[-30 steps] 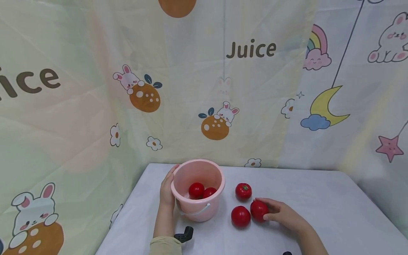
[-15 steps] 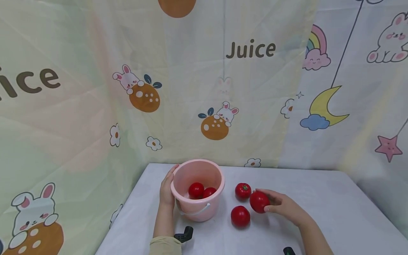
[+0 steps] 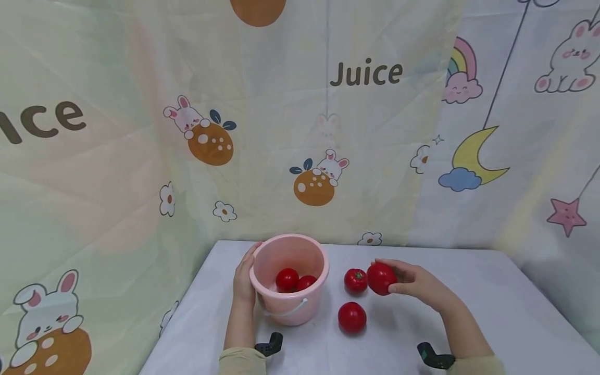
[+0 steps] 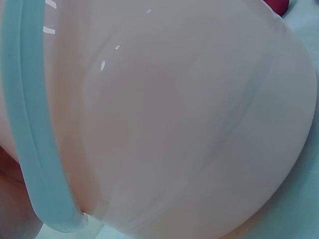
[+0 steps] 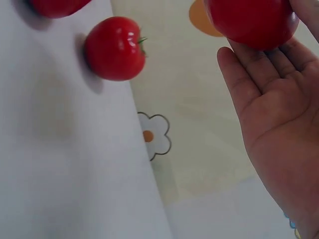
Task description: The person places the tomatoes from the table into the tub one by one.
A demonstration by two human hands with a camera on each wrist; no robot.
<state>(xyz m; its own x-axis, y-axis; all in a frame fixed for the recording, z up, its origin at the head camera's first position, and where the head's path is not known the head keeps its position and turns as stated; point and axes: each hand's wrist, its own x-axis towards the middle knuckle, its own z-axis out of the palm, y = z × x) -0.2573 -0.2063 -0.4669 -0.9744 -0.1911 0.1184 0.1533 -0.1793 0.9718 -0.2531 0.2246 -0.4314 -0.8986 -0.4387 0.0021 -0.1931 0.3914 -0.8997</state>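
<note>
My left hand [image 3: 244, 278] lies along the left outer side of a pink bucket [image 3: 292, 307], with its fingertips near the rim. Two red tomatoes [image 3: 287, 280] sit inside the bucket. In the left wrist view the bucket's wall and its pale blue handle [image 4: 30, 114] fill most of the frame. My right hand [image 3: 417, 281] holds a red tomato [image 3: 380, 278] between thumb and fingers, raised over the table. A tomato with a green stem [image 3: 355, 281] rests just left of it, and another tomato [image 3: 352, 317] lies nearer the front.
A white-covered table [image 3: 492, 307] bears everything. Behind it hangs a printed cloth [image 3: 370, 140] with rabbits, flowers and the word Juice, and more cloth closes off both sides. A dark device [image 3: 269, 345] is on the left wrist and another [image 3: 435, 356] on the right.
My right hand has lifted its tomato from the table, moving it up and back toward the stemmed tomato. The left hand and the bucket have stayed in place.
</note>
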